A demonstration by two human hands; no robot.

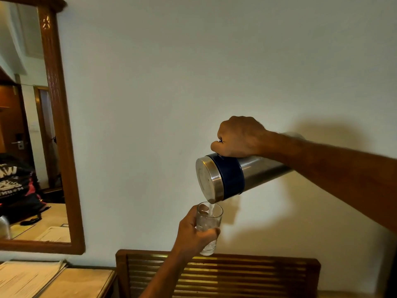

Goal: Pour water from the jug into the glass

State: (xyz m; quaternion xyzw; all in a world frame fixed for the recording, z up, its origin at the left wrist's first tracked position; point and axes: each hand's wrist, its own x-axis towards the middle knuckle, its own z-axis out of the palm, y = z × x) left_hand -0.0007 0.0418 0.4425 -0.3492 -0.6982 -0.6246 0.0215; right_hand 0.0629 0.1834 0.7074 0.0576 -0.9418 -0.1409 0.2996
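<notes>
A steel jug [227, 177] with a dark blue band lies almost on its side in the air, lid end to the left. My right hand [238, 137] grips its handle from above. A thin stream of water runs from the jug's spout into a clear glass [209, 222] just below it. My left hand [196, 232] holds the glass upright in the air, fingers wrapped around its lower half. The glass holds water up to roughly its middle.
A slatted wooden chair back [225, 274] stands right under the glass. A wooden table [81, 282] with papers [25, 278] lies at the lower left. A wood-framed mirror [58, 125] hangs on the white wall at left.
</notes>
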